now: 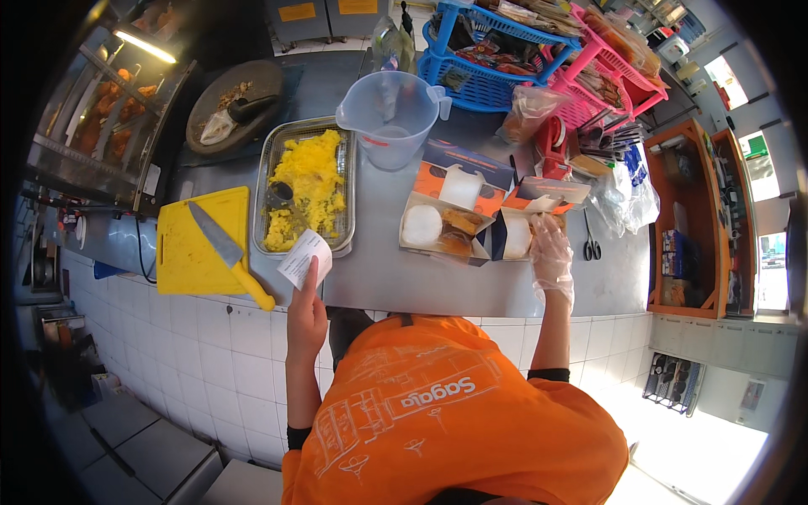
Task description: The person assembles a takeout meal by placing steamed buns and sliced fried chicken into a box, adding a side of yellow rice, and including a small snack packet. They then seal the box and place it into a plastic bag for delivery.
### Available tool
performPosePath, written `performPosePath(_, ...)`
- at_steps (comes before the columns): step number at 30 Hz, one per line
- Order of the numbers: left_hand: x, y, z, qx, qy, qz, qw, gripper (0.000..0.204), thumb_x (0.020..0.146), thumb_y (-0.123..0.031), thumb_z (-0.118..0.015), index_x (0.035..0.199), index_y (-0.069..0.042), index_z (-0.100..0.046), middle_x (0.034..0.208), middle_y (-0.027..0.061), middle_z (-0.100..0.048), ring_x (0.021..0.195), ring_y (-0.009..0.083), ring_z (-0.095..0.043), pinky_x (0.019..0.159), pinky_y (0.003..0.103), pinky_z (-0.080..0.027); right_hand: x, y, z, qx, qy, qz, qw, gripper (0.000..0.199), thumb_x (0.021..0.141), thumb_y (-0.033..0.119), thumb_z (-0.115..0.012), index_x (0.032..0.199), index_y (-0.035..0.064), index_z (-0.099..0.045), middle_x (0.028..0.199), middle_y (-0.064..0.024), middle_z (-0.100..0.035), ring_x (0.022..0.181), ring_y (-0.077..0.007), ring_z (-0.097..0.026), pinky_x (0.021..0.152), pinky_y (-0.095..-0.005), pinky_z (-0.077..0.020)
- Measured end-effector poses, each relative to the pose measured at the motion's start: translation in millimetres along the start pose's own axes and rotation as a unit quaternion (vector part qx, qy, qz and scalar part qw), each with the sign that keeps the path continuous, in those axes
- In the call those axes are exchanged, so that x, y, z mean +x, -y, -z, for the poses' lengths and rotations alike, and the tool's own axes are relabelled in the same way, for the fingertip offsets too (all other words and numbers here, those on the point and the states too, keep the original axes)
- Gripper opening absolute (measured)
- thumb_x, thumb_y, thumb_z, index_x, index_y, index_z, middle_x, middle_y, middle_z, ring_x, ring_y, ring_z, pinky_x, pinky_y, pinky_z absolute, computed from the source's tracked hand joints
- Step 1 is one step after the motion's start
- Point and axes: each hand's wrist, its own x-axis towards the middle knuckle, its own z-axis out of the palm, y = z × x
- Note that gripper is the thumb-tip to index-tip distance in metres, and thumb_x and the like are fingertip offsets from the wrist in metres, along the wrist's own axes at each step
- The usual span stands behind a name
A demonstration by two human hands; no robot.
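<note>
My left hand, bare, pinches a small white printed paper slip at the table's front edge. My right hand, in a clear plastic glove, reaches into the smaller open food box. Its fingers curl down at the box's right side, and what they grip is hidden. A white wrapped mound sits in that box. Just left stands a larger open food box holding another white round mound and browned pieces of food.
Left of the boxes lie a metal tray of yellow crumbly food and a yellow cutting board with a knife. A clear pitcher stands behind. Black scissors lie right; blue baskets and pink baskets stand at the back.
</note>
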Motion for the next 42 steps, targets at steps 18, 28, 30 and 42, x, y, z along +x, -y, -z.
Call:
performPosePath(18,5,2,8,0.030,0.005,-0.017,0.999,0.067,0.087,0.012,-0.039,0.151,-0.008,-0.035,0.140,0.0267,-0.047,0.130,0.0408,-0.047,0.099,0.039,-0.043,23,121,-7,0.085,0.256,0.244,0.931,0.027,0.086,0.029,-0.066,0.106,0.0107,-0.066,0.103,-0.0080,-0.067,0.096,-0.0276,-0.064,0.086,-0.0395,-0.0491)
performPosePath(28,-27,26,32,-0.038,-0.224,0.111,0.968,0.074,0.090,0.009,-0.043,0.157,-0.006,-0.015,0.149,0.0280,-0.035,0.133,0.0393,-0.043,0.104,0.038,-0.039,52,187,-18,0.057,0.004,0.074,0.996,0.042,0.084,0.025,-0.072,0.123,0.0131,-0.061,0.105,-0.0111,-0.061,0.100,-0.0321,-0.059,0.089,-0.0455,-0.0468)
performPosePath(30,-28,25,30,-0.045,-0.245,0.127,0.960,0.076,0.089,0.009,-0.047,0.157,-0.007,-0.015,0.147,0.0286,-0.036,0.130,0.0383,-0.046,0.102,0.038,-0.040,65,232,-41,0.271,0.121,0.186,0.937,0.038,0.090,0.023,-0.065,0.125,0.0100,-0.059,0.119,-0.0142,-0.062,0.113,-0.0314,-0.056,0.097,-0.0448,-0.0445)
performPosePath(42,-72,31,37,-0.089,-0.256,0.183,0.945,0.078,0.089,0.007,-0.050,0.156,-0.003,-0.013,0.142,0.0307,-0.038,0.135,0.0415,-0.039,0.110,0.043,-0.032,113,414,-180,0.366,0.456,-0.192,0.788,0.027,0.094,0.029,-0.056,0.117,0.0146,-0.059,0.080,-0.0059,-0.065,0.069,-0.0156,-0.064,0.061,-0.0318,-0.0502)
